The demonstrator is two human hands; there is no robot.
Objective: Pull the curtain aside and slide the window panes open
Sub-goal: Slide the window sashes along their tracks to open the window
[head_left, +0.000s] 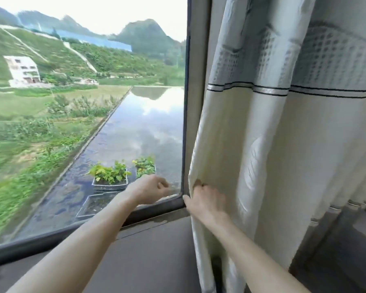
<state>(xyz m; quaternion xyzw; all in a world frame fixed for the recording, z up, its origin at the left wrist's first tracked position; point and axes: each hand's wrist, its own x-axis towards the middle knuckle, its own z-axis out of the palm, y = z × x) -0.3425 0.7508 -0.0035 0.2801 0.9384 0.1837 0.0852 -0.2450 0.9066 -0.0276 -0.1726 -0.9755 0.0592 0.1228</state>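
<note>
A cream and grey curtain (273, 127) hangs bunched on the right side of the window. My right hand (205, 199) grips its left edge near the sill. The window pane (93, 102) fills the left of the view, with its dark frame (185, 123) running upright beside the curtain. My left hand (150, 189) is loosely curled at the pane's lower right corner, close to the frame; whether it touches the glass or frame I cannot tell.
A dark grey sill (152, 246) runs below the window. Outside lie a wet flat roof with planter boxes (110, 178), green fields, a white building and hills. A wall edge and ledge show at the far right (363, 218).
</note>
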